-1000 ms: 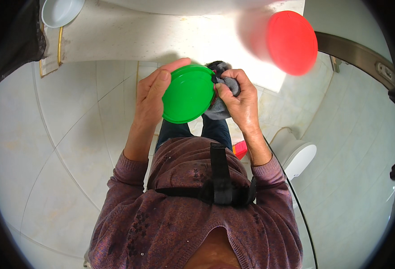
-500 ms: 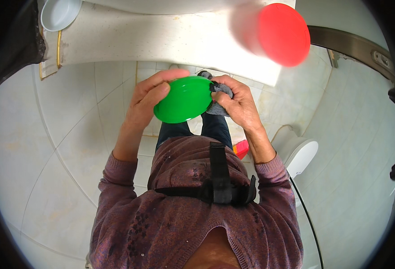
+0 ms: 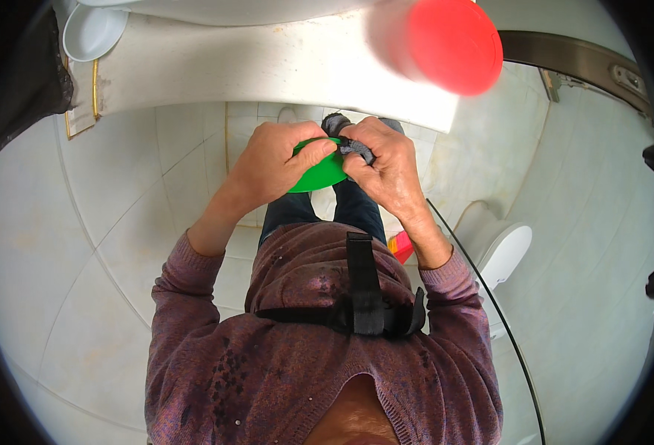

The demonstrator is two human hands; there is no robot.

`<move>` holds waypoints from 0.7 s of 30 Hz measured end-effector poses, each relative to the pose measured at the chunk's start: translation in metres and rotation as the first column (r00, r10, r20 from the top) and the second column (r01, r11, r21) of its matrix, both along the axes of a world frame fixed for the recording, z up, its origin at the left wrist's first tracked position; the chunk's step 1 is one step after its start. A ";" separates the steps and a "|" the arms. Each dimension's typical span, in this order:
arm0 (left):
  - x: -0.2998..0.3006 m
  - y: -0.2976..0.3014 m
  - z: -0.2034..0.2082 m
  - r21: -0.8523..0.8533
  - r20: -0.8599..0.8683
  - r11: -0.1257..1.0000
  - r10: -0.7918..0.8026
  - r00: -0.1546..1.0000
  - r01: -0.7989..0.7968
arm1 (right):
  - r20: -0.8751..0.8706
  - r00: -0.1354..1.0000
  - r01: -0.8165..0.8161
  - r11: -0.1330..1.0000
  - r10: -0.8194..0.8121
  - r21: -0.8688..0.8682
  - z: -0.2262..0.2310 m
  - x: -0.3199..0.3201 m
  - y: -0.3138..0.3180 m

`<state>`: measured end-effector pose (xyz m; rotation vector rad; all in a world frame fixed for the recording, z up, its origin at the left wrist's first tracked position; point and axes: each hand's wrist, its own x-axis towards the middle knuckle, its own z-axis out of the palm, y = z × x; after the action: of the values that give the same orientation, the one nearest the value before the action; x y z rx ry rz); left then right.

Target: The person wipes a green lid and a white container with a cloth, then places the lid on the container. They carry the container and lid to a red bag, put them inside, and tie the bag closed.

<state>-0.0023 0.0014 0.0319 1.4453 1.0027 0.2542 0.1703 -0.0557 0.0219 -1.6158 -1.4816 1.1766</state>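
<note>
Your L grip [image 3: 276, 161] has green lid [image 3: 322, 174], R grip [image 3: 390, 163] clamped on gray cloth [image 3: 358, 150] at rim. Lid's nearer edge-on vs 0.5s ago, so rim's prob easier to reach.

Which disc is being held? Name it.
The green disc: the left hand grips it, the right hand holds grey cloth at its edge. Neither touches the red disc by the counter.

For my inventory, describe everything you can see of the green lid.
The green lid looks like smooth plastic, with a curved edge. It is held tilted in the air, partly hidden by the left hand, which grips it; the right hand holds a grey cloth at its right edge.
</note>
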 end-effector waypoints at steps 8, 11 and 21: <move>-0.006 -0.008 -0.003 -0.007 0.090 0.981 0.194 0.977 -0.195 | -0.270 0.944 0.151 0.977 -0.188 -0.152 -0.015 0.000 -0.013; -0.014 -0.013 -0.010 0.020 0.131 0.949 0.309 0.942 -0.314 | -0.433 0.814 0.237 0.902 -0.387 -0.360 -0.022 -0.009 -0.024; -0.021 0.016 -0.008 -0.144 0.069 0.989 0.032 0.997 -0.022 | -0.252 0.942 0.177 0.965 -0.222 -0.192 -0.021 -0.002 -0.010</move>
<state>-0.0237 0.0172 0.0243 1.2850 0.9636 0.2472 0.1684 -0.0654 0.0005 -1.5957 -1.0434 1.3708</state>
